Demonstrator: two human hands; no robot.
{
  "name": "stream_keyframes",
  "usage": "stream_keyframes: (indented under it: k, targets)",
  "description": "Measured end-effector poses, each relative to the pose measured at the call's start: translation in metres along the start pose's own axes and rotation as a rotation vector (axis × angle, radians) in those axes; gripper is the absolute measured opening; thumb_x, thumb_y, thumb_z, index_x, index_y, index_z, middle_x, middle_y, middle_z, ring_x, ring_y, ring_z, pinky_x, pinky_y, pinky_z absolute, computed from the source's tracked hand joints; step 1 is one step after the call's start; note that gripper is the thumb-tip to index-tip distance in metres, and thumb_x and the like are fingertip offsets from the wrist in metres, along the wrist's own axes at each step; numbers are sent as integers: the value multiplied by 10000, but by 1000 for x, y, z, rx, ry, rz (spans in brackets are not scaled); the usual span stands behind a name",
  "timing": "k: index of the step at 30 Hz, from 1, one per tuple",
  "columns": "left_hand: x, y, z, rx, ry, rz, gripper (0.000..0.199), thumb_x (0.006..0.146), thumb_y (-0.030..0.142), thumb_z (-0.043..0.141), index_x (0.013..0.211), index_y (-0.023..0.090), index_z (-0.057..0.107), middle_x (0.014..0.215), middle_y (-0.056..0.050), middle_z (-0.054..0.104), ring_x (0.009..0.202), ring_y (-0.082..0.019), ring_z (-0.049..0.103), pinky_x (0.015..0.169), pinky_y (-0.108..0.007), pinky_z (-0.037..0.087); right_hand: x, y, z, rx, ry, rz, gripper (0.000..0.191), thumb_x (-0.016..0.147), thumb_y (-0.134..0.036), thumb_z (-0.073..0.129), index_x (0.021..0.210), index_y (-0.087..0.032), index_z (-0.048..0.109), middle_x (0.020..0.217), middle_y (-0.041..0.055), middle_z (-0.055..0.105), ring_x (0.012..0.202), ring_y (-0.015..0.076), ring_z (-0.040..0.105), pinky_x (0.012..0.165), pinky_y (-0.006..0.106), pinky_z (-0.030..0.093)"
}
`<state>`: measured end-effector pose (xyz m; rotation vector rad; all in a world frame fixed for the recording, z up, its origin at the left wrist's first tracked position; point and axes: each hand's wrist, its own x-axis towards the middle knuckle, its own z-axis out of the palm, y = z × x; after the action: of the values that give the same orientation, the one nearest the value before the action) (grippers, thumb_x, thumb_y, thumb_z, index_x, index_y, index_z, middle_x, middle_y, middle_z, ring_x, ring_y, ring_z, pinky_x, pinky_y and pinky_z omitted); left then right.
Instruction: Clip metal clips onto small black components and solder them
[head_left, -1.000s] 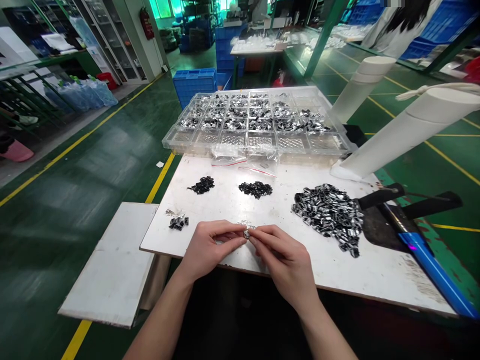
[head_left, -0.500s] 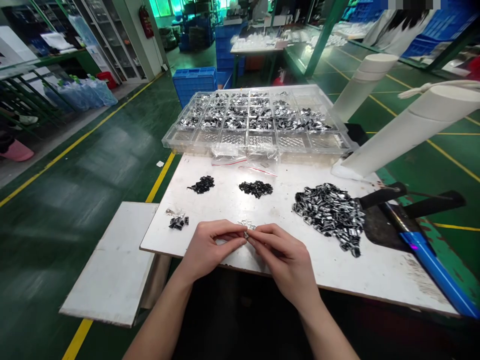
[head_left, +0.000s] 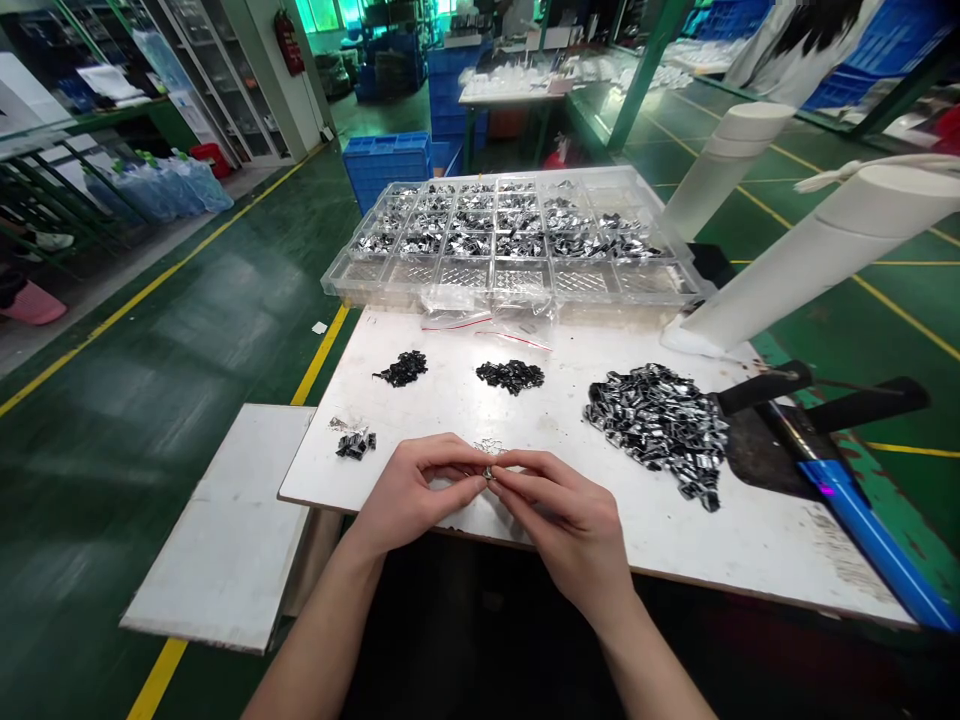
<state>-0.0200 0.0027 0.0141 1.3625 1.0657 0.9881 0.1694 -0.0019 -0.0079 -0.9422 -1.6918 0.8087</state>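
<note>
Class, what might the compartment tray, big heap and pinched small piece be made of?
Compartment tray: probably clear, glossy plastic, since it is see-through.
Big heap: dark and shiny, perhaps metal or glossy plastic; bright glints fit both.
Small piece: perhaps metal, from its silvery glint; too small to be sure.

No readable text, labels or numbers.

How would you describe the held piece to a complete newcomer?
Find the white table. At its near edge, the left hand and right hand meet. The tiny shiny piece is pinched between them, unlike the silvery bits lying just beyond.
</note>
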Motion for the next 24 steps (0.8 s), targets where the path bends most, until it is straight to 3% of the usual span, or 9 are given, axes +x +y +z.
stream_keyframes:
  k: [2,7,12,20,24]
  targets:
    - [0,0,1,-4,13,-27,199,846,177,728,1027,137,798,995,-106,772,937,-225,735,855,-310,613,-1,1,1,-16,9,-20,242,918,-120,658,1037,-278,798,1008,59,740,857,183,724,691,280,610]
    - [0,-2,4,-30,87,-89,176,815,175,757,984,128,765,933,-87,792,885,-209,757,840,-287,622,-3,1,3,-38,22,-25,212,915,-137,655,1029,-254,789,991,69,723,761,156,693,494,228,528]
    - [-1,0,5,-4,88,-63,92,826,156,733,906,134,772,884,-71,791,859,-204,761,832,-281,623,-2,-1,3,-13,21,49,146,925,-176,643,969,-230,771,956,64,727,663,125,656,527,238,562]
    - [-3,-3,7,74,82,15,126,833,125,721,945,156,769,912,-47,792,848,-179,760,821,-254,627,-1,-1,2,27,37,149,31,893,-206,678,896,-213,708,849,37,714,621,120,629,532,227,551]
    - [-4,-6,8,77,95,46,134,843,130,723,969,161,755,930,-40,792,862,-169,763,843,-245,625,-1,-1,2,27,27,120,125,893,-180,672,984,-229,743,886,29,716,626,110,635,529,218,542]
